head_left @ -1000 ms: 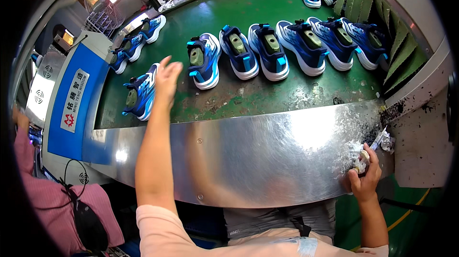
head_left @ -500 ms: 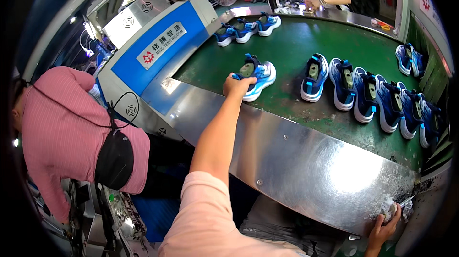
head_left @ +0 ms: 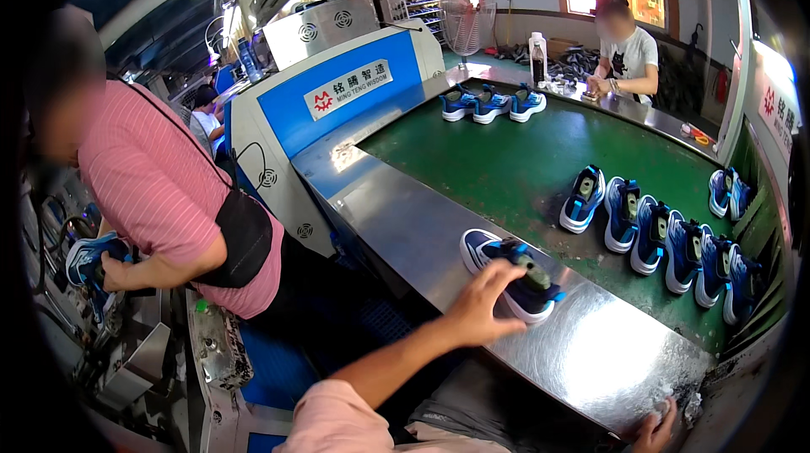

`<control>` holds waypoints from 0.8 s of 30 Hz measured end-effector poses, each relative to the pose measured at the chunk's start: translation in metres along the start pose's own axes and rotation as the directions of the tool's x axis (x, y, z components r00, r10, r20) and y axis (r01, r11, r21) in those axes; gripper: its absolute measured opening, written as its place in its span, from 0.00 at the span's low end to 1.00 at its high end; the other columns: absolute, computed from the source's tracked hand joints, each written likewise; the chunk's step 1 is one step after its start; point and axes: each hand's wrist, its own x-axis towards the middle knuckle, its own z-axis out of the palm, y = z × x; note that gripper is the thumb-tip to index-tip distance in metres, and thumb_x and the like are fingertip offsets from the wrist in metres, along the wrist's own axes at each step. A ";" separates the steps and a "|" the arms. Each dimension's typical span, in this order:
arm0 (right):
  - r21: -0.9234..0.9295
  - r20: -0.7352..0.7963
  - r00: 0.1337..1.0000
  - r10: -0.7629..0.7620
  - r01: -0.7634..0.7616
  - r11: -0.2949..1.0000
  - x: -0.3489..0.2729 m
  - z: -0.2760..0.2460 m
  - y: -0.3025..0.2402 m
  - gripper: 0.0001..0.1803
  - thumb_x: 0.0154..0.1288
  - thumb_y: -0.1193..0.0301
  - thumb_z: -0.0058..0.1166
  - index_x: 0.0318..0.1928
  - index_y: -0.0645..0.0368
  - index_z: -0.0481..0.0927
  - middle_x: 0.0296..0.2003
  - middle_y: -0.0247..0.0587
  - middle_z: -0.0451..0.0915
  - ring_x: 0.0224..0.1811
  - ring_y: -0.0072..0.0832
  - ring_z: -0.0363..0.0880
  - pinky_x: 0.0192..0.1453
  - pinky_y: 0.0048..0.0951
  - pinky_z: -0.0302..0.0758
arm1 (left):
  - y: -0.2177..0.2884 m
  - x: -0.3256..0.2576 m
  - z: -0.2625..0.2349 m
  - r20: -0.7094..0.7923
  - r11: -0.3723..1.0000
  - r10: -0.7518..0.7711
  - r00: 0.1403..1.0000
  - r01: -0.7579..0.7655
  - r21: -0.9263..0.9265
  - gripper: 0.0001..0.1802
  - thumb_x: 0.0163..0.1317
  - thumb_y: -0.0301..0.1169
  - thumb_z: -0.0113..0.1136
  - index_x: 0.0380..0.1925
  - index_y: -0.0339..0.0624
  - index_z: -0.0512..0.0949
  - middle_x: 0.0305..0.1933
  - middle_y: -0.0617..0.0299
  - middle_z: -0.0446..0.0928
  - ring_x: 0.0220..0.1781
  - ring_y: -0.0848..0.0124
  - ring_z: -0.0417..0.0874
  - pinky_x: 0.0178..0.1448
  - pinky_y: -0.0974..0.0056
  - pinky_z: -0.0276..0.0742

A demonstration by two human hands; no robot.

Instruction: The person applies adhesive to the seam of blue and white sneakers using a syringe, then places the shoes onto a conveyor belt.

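A dark blue running shoe (head_left: 537,286) with a white sole lies on the metal ledge in front of me, its toe toward the far left. A greenish insert fills its opening. My left hand (head_left: 481,310) is at its near side, fingertips by the collar and thumb spread apart near the sole. At the ledge's lower right corner, my right hand (head_left: 656,429) shows only partly, thumb and fingers apart. It is close to white crumpled material (head_left: 692,409). A row of similar shoes (head_left: 650,235) stands on the green surface to the right.
The green surface (head_left: 456,153) has three shoes (head_left: 491,105) at its far left and a pair (head_left: 729,193) at far right. A blue-and-white machine (head_left: 337,99) stands left. One person (head_left: 169,191) in pink holds a shoe there; another (head_left: 629,56) works opposite.
The shoe under my left hand has come from the green surface to the near metal ledge. My left fingers have spread. The view has shifted, and the person in pink has straightened up.
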 end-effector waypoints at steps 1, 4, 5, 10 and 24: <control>0.007 0.010 1.000 0.004 -0.004 1.000 0.001 -0.001 0.000 0.28 0.60 0.56 0.49 0.54 0.65 0.65 0.40 0.41 0.70 0.32 0.25 0.68 0.34 0.23 0.64 | -0.003 0.017 -0.011 -0.031 0.948 0.234 0.972 -0.221 0.228 0.45 0.30 0.36 0.74 0.54 0.45 0.66 0.55 0.49 0.64 0.56 0.54 0.69 0.59 0.56 0.65; 0.027 0.029 0.999 0.015 -0.015 1.000 0.006 -0.006 0.002 0.27 0.61 0.57 0.48 0.53 0.64 0.65 0.39 0.39 0.70 0.31 0.24 0.67 0.33 0.22 0.63 | -0.008 0.081 -0.016 0.285 0.848 0.351 0.892 -0.432 0.308 0.42 0.25 0.36 0.75 0.48 0.45 0.70 0.48 0.50 0.70 0.51 0.55 0.72 0.54 0.57 0.68; 0.036 0.033 0.999 0.019 -0.020 0.999 0.010 -0.008 0.003 0.27 0.61 0.57 0.48 0.53 0.64 0.65 0.39 0.39 0.70 0.30 0.23 0.66 0.32 0.21 0.63 | -0.012 0.103 -0.012 0.433 0.868 0.269 0.860 -0.411 0.279 0.41 0.24 0.36 0.75 0.46 0.45 0.72 0.46 0.50 0.71 0.50 0.55 0.73 0.53 0.57 0.69; 0.080 0.037 0.998 0.058 -0.061 0.995 0.014 -0.019 0.011 0.25 0.62 0.59 0.47 0.53 0.63 0.65 0.37 0.36 0.69 0.29 0.20 0.65 0.30 0.19 0.61 | -0.009 0.134 0.019 0.655 0.914 0.065 0.752 -0.308 0.263 0.36 0.18 0.38 0.76 0.37 0.44 0.78 0.36 0.51 0.78 0.43 0.55 0.78 0.47 0.58 0.73; 0.336 0.116 0.942 0.314 -0.334 0.880 0.020 -0.070 -0.006 0.20 0.64 0.62 0.45 0.52 0.61 0.66 0.32 0.28 0.68 0.24 0.12 0.61 0.24 0.14 0.57 | 0.084 -0.036 0.047 0.138 0.760 0.640 0.756 -0.649 0.031 0.11 0.46 0.25 0.58 0.32 0.38 0.75 0.39 0.54 0.76 0.48 0.60 0.77 0.57 0.56 0.71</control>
